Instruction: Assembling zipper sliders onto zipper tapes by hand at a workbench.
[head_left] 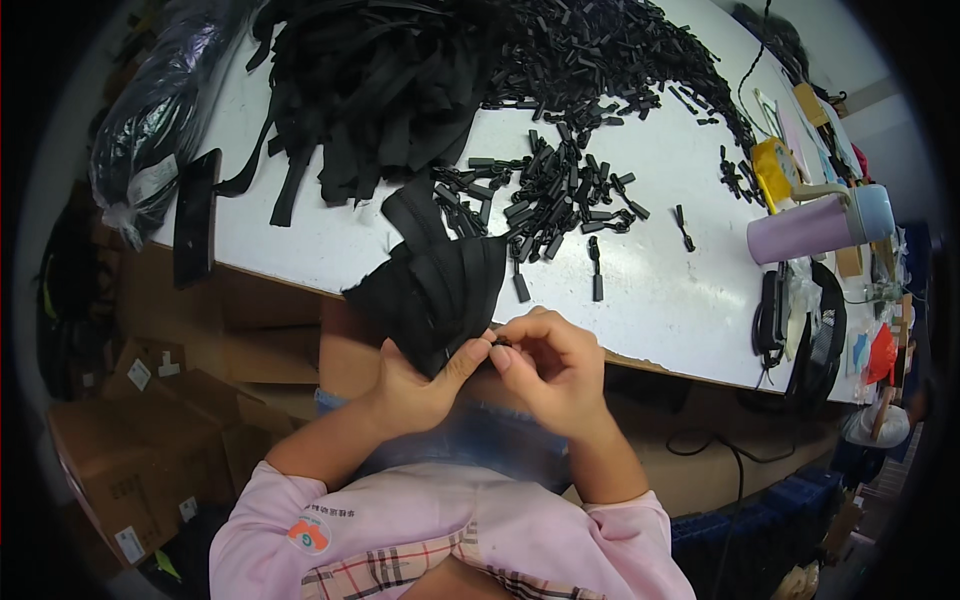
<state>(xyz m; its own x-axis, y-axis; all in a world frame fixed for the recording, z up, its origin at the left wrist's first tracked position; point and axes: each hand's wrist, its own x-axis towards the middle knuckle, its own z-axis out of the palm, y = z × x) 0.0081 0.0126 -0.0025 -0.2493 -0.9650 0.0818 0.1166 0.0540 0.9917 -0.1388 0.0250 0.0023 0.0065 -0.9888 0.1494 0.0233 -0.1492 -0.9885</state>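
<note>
My left hand (422,392) is closed round a fanned bundle of black zipper strips (430,290), held just off the table's front edge. Against its thumb and fingertip, my right hand (556,378) is pinched at the end of the strips. Something small and dark shows between those fingertips, mostly hidden by them. Ahead on the white table lies a loose group of black zipper sliders with long pull tabs (555,195). A few single ones lie apart, such as a zipper slider (597,270) near the edge. Behind them spreads a much larger heap of sliders (620,50).
A big heap of black strips (375,90) covers the table's far left, beside a dark phone (196,220) and a plastic-wrapped bundle (160,130). To the right are a lilac tumbler (800,228) and yellow tape (772,172). Cardboard boxes (140,460) stand below left.
</note>
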